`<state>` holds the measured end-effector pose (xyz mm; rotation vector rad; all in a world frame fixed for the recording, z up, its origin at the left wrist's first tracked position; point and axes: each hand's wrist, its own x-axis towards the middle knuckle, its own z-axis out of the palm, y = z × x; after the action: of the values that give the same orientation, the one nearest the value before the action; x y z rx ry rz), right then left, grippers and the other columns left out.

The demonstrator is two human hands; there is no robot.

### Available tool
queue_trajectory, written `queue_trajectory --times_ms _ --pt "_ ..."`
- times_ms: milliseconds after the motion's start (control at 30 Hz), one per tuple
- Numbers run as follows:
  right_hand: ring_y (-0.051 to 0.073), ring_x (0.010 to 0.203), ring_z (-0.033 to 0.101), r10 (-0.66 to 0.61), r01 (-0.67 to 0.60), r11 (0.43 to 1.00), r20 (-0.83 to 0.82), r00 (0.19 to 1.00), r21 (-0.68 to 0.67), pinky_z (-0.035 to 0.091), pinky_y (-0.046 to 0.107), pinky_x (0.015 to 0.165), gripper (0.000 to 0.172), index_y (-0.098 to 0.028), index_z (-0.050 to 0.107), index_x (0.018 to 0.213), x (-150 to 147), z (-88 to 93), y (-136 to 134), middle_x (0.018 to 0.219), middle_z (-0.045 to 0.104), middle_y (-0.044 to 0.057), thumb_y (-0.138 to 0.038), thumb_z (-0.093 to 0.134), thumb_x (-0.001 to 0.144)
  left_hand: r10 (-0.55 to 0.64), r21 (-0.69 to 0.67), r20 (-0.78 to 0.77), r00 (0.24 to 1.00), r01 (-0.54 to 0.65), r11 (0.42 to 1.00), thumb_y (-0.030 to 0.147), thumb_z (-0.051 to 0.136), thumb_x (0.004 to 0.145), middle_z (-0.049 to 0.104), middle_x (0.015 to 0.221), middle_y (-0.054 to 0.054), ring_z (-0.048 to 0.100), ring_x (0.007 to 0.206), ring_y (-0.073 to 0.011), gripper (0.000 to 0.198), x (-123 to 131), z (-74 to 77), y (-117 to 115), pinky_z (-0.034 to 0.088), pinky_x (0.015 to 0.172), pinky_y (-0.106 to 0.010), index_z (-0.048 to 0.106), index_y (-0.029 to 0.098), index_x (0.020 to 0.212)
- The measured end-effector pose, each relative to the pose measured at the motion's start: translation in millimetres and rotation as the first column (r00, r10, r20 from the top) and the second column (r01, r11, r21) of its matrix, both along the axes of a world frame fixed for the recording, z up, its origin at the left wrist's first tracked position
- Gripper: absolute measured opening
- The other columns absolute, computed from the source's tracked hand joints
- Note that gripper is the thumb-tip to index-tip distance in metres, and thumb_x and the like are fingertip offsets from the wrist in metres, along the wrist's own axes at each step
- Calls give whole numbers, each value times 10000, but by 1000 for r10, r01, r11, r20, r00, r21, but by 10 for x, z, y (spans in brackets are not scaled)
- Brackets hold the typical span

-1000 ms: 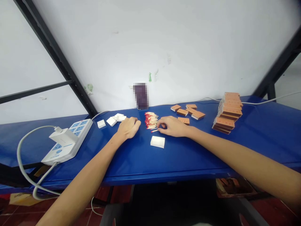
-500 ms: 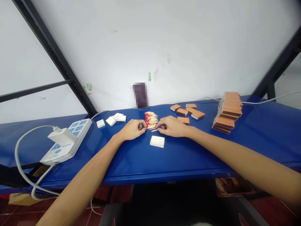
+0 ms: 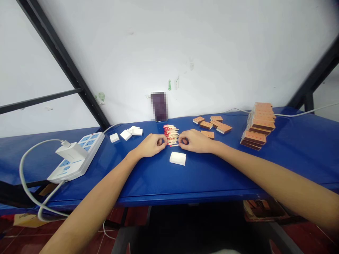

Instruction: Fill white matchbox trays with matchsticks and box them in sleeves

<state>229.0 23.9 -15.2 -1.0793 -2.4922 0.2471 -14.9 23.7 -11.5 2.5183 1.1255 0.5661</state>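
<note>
A pile of red-tipped matches (image 3: 171, 133) lies on the blue table (image 3: 212, 173). My left hand (image 3: 152, 145) rests at the pile's left side, fingers curled and pinched at the match heads. My right hand (image 3: 194, 141) is on the pile's right side, fingers also pinched at the matches' near ends. Both hands touch the near edge of the pile. A white inner matchbox tray (image 3: 177, 158) lies just in front of the hands.
Several white trays (image 3: 129, 133) lie at the back left beside a white power strip (image 3: 77, 157) with a plugged adapter and cable. Loose orange matchbox sleeves (image 3: 214, 125) and a tall stack of them (image 3: 259, 125) are on the right. A dark blurred object (image 3: 159, 106) leans on the wall.
My left hand has slid right from a loose fist on the table to the left side of the match pile. My right hand has stayed at the pile.
</note>
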Motion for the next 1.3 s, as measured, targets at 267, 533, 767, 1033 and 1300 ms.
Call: queue_trajectory --times_ms 267,533,767,1033,1300 --pt "103 602 472 17 -17 1000 -37 999 3 276 253 593 119 -187 667 765 -48 -38 -6 672 598 -16 -234 589 841 19 45 131 991 -25 999 386 477 950 438 542 58 377 505 -95 287 -36 -22 39 298 529 -233 657 163 943" --pt "111 610 488 15 -16 1000 -52 999 -13 292 247 603 176 -206 736 953 -56 -41 -1 681 607 -14 -258 603 851 -12 63 160 987 2 998 375 545 916 431 533 53 339 508 -87 277 -57 21 30 290 530 -233 712 153 921" --pt "112 619 499 29 -30 999 -54 998 -16 302 243 603 155 -208 747 905 -40 -78 32 720 649 -1 -254 610 851 19 50 176 984 -28 998 373 564 899 390 520 61 313 500 -79 283 -85 0 64 276 517 -228 726 141 896" --pt "98 589 481 38 -39 999 -55 998 -10 291 236 587 132 -193 729 838 -25 -45 9 652 609 -20 -234 604 826 -8 78 117 993 -1 997 363 528 922 450 534 53 362 498 -84 281 -66 -26 70 287 525 -223 708 149 919" --pt "108 588 501 -29 28 999 -48 998 -19 301 236 588 173 -185 730 882 -24 32 -39 646 607 -15 -236 576 823 247 228 -47 968 -230 946 426 309 1000 624 691 -21 560 639 -179 426 -9 31 19 344 617 -279 646 186 900"
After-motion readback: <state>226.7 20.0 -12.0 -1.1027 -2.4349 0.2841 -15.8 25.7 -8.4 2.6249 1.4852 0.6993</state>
